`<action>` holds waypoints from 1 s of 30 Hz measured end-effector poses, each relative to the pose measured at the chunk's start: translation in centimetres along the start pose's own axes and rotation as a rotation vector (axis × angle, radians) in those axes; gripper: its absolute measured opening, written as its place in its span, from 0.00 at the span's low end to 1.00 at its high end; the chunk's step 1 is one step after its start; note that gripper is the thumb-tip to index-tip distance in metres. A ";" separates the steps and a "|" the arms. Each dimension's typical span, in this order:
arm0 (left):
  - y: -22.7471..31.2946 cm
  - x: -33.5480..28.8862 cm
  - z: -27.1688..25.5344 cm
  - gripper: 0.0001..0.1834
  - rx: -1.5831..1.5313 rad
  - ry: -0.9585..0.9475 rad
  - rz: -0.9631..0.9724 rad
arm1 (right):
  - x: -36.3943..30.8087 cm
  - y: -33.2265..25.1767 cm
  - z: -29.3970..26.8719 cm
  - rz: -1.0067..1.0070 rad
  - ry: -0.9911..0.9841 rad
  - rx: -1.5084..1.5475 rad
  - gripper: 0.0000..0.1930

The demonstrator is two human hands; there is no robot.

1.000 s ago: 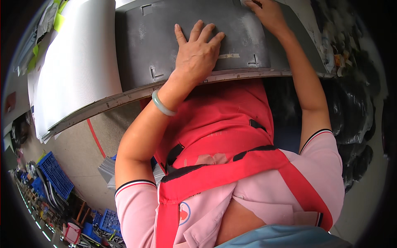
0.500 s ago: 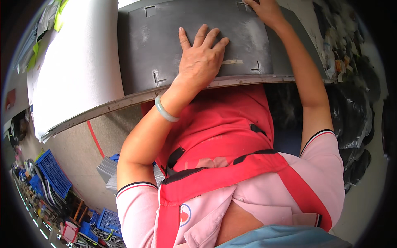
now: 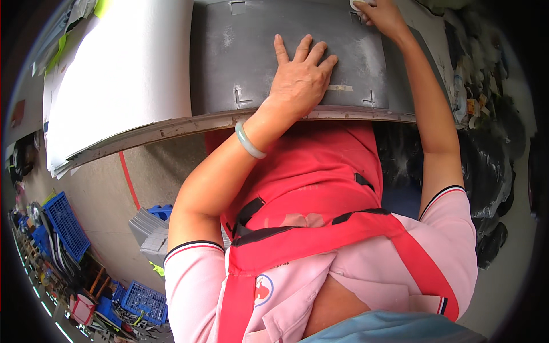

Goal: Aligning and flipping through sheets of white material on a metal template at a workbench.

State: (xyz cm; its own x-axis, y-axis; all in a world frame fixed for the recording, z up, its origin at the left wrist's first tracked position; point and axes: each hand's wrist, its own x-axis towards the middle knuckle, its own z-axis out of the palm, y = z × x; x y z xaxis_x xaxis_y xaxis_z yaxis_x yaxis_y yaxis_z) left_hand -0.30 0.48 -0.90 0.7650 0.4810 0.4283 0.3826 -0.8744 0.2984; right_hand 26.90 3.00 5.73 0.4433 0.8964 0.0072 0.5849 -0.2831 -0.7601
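My left hand (image 3: pixel 302 79) lies flat on a dark grey sheet (image 3: pixel 251 51), its fingers spread. The sheet has L-shaped cut marks near its corners, whitish smudges and a short strip of beige tape (image 3: pixel 341 88). At the far right corner of the sheet, my right hand (image 3: pixel 382 16) pinches a small white round piece (image 3: pixel 357 5). The picture's upper edge cuts that piece off, so its kind cannot be made out. It is beside the corner cut there.
White sheets (image 3: pixel 120 63) are stacked on the left of the worktable (image 3: pixel 154 130). Black plastic bags (image 3: pixel 486 166) stand at the right. Blue crates (image 3: pixel 67 226) and a grey stack (image 3: pixel 147 228) are on the floor at the left.
The view has shifted, moving the sheet and my left hand rightward in the picture. A white round piece now shows in my right hand's fingers. My left hand stays pressed on the sheet.
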 end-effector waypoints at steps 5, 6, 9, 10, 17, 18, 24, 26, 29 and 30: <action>0.0 -0.1 0.2 0.18 -0.016 0.006 -0.003 | 0.6 -4.9 7.1 -0.218 -0.081 -0.086 0.10; -0.1 0.0 0.2 0.18 -0.030 -0.005 -0.004 | 0.7 -6.0 8.9 -0.422 -0.099 -0.180 0.11; -0.1 0.0 0.3 0.20 -0.044 -0.034 -0.009 | 1.2 -8.9 13.2 -0.560 -0.126 -0.222 0.11; -0.1 0.1 0.3 0.20 -0.050 -0.018 -0.016 | 1.7 -9.6 14.1 -0.566 -0.133 -0.220 0.11; -0.1 0.1 0.6 0.25 -0.076 -0.027 -0.006 | 3.6 -11.5 16.9 -0.721 -0.187 -0.321 0.10; -0.2 0.1 0.6 0.25 -0.082 -0.021 -0.006 | 3.6 -11.6 16.9 -0.704 -0.199 -0.405 0.10; -0.2 0.1 0.4 0.23 -0.103 -0.042 -0.012 | 2.9 -12.5 15.6 -0.622 -0.174 -0.623 0.11; -0.3 0.1 0.4 0.22 -0.112 -0.043 -0.011 | 2.3 -12.6 15.3 -0.394 -0.246 -0.205 0.10; -0.3 0.1 0.3 0.22 -0.125 -0.063 -0.001 | 2.0 -12.6 16.3 -0.228 -0.220 -0.034 0.08; -0.3 0.2 0.2 0.22 -0.115 -0.055 0.001 | 2.0 -12.6 16.6 -0.087 -0.226 -0.014 0.08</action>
State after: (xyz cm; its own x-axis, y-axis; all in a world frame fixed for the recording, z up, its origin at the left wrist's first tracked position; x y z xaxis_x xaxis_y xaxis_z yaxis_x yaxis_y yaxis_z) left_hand -0.15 0.79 -1.11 0.7940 0.4728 0.3821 0.3219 -0.8602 0.3955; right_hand 9.15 14.01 4.51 0.2284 0.9707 -0.0748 0.6240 -0.2050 -0.7541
